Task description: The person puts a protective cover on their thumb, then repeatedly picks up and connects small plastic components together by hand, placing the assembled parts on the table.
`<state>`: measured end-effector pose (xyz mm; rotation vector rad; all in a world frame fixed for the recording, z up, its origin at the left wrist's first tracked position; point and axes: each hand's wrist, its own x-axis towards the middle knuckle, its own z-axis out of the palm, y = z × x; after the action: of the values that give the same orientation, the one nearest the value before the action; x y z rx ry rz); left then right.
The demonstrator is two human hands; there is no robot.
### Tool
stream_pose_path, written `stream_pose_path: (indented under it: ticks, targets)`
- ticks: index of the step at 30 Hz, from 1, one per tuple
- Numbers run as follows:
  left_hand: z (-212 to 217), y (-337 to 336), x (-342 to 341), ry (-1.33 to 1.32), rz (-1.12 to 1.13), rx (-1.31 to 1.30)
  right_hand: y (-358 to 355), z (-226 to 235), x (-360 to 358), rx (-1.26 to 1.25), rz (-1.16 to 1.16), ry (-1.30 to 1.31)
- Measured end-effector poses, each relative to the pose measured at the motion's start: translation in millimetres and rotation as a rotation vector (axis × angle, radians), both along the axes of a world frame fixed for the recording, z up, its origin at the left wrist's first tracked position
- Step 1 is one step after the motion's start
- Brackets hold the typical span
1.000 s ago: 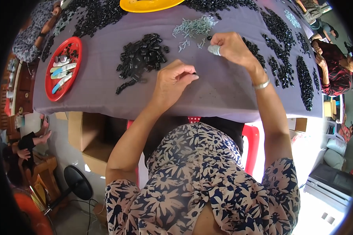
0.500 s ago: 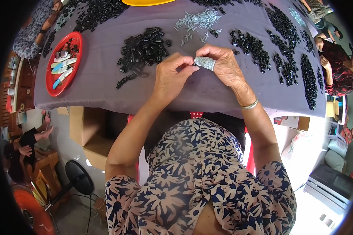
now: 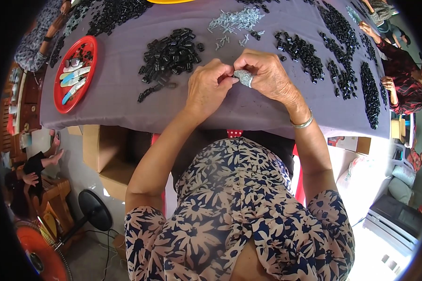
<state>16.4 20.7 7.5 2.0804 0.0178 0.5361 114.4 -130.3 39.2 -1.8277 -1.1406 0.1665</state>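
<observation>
Over the near middle of the table, my left hand (image 3: 205, 89) and my right hand (image 3: 269, 77) meet at the fingertips, both closed in a pinch. A small black piece (image 3: 235, 77) shows as a dark sliver between the left thumb and finger; most of it is hidden. On a finger of my right hand sits a grey-white speckled finger cover (image 3: 244, 78), pressed close to the left fingertips. What the right fingers grip is covered by them. Beyond my left hand lies a heap of black cylindrical pieces (image 3: 173, 54); farther off is a pile of small silvery pins (image 3: 237, 21).
A red tray (image 3: 95, 56) with knife-like tools stands at the left on the grey-purple tablecloth (image 3: 126, 103). More black pieces (image 3: 300, 54) spread to the right. A yellow container (image 3: 171, 1) shows at the far edge. Co-workers sit at both sides; a fan (image 3: 42, 253) stands lower left.
My right hand has turned slightly and its finger cover tilts more toward me. The left hand keeps its pinch. At the right, a co-worker's arm has reached out over the table.
</observation>
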Motion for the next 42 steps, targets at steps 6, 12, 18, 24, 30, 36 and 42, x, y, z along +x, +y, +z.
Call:
stream_pose_path:
  ticks: [6,12,18,24,30,36,42]
  targets:
    - [-4,0,3,0.019,-0.027,0.112,-1,6,-4,-0.062,0.016,-0.103]
    - [-5,-1,4,0.017,-0.046,0.156,-2,4,-7,-0.101,-0.008,-0.278]
    - [-1,4,3,0.003,-0.095,0.134,3,-6,-13,-0.002,-0.021,-0.229]
    - [-3,6,4,0.057,-0.081,0.101,0,-3,-17,-0.047,-0.023,-0.206]
    - [0,5,3,0.062,-0.112,0.040,-20,10,1,-0.134,-0.009,0.038]
    - [4,5,0,0.065,-0.123,0.027,-72,33,52,-0.195,-0.352,-0.286]
    - [2,4,4,0.058,-0.124,0.047,-86,16,58,-0.361,-0.144,-0.737]
